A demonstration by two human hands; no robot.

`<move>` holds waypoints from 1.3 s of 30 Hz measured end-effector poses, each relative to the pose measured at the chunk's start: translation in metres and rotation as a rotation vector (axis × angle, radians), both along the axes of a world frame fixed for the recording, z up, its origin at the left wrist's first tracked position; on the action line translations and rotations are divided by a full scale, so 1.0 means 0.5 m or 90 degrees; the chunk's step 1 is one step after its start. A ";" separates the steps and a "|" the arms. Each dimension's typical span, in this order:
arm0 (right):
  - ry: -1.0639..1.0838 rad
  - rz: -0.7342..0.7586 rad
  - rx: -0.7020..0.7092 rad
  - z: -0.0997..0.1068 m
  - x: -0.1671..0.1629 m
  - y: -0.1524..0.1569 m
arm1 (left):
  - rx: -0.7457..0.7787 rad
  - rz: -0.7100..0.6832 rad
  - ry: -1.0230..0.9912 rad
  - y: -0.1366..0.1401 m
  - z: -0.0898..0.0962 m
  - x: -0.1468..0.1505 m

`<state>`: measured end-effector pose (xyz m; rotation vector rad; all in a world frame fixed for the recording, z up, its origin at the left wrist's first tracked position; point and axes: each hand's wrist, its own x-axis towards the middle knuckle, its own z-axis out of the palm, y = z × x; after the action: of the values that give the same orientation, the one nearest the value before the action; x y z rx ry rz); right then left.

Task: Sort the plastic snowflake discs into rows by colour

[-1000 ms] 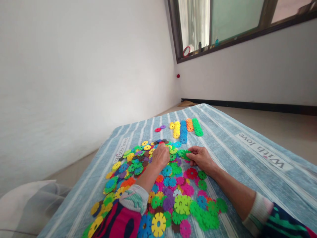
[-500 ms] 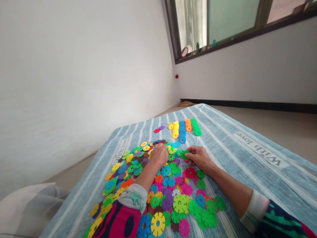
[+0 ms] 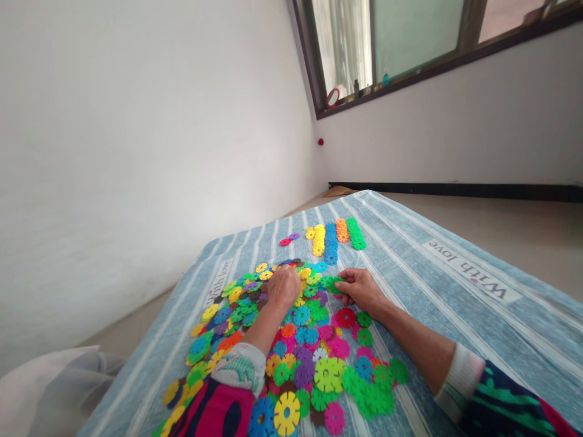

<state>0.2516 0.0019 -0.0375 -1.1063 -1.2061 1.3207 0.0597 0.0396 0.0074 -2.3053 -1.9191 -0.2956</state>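
Bright notched plastic discs, shaped like snowflakes or flowers, lie in a wide pile (image 3: 303, 315) on the striped cloth. Over the far part of the pile is my left hand (image 3: 285, 286), its fingers curled down among the discs; the fingertips are hidden, so what they grip does not show. At the pile's far right edge my right hand (image 3: 361, 286) pinches green discs (image 3: 331, 283) between thumb and fingers. Beyond the hands lie overlapped rows of one colour each: yellow (image 3: 319, 240), blue (image 3: 331, 244), orange (image 3: 342, 230) and green (image 3: 356, 234).
A red disc (image 3: 285, 242) and a purple disc (image 3: 294, 236) lie left of the rows. The blue-striped cloth (image 3: 437, 291) covers the table. A white wall (image 3: 136, 121) rises at the left, and a window (image 3: 410, 36) with small items on its sill is at the back right.
The view has shifted slightly, so everything sits a little further left. My left hand has moved slightly left over the pile. My right hand keeps its pinch on the green discs.
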 end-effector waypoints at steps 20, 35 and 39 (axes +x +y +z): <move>0.076 0.049 0.018 -0.005 -0.006 0.000 | -0.268 -0.093 -0.631 -0.088 0.002 0.073; -0.079 -0.112 0.026 0.003 0.073 0.053 | -0.261 -0.076 -0.502 -0.101 0.026 0.006; -0.178 -0.227 0.034 -0.014 0.125 0.116 | -0.205 -0.087 -0.439 -0.107 0.022 -0.037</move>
<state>0.3143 0.0597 -0.0444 -1.4251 -1.1671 0.8778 0.0413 -0.0140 0.0185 -2.8084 -2.2217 -0.9742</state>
